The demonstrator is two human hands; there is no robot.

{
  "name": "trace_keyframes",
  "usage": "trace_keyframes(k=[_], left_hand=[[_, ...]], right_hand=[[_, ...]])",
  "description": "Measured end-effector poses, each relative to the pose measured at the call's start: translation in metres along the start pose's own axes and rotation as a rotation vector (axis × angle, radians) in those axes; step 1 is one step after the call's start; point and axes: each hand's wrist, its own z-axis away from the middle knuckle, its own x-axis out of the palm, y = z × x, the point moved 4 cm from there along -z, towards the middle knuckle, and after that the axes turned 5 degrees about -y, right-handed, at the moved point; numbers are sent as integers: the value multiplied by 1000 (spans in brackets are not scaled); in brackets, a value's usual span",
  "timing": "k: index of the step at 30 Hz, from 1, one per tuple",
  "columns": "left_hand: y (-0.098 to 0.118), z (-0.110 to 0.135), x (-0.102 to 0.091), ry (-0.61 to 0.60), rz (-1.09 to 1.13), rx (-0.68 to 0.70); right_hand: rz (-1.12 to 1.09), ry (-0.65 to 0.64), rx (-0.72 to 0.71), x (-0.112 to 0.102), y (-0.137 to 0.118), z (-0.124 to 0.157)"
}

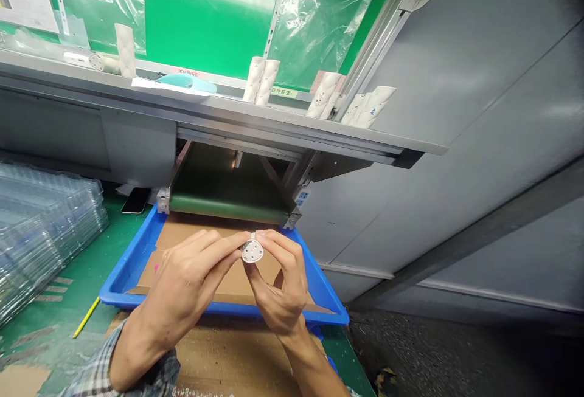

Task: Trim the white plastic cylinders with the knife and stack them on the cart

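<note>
A small white cylindrical part (pixel 252 252), its round end dotted with holes and turned towards me, is held up between both hands. From the left, my left hand (pixel 189 281) pinches it with thumb and forefinger at its rim. My right hand (pixel 280 284) grips its other side, fingers on top and thumb underneath. Most of the part's length is hidden behind its end face. Below both hands lies a blue tray (pixel 109 290) lined with brown cardboard (pixel 228 292).
A green conveyor belt (pixel 223 187) ends over the tray's far side. Stacked clear plastic trays (pixel 50 227), a phone (pixel 135 200) and a yellow stick (pixel 86 318) lie left. Several white textured cylinders, one upright (pixel 125 50), stand along the metal shelf (pixel 219 116). A grey wall (pixel 456 172) bounds the right.
</note>
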Motion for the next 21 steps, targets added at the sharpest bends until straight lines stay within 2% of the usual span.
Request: trace_keyframes(k=[7, 13, 21], left_hand=[[6, -2, 0, 56, -141, 62], [12, 0, 3, 91, -263, 52], [29, 5, 7, 123, -549, 37]], right_hand=[[6, 18, 3, 0, 2, -1], [29, 24, -12, 0, 1, -2], [146, 30, -110, -2, -1, -4]])
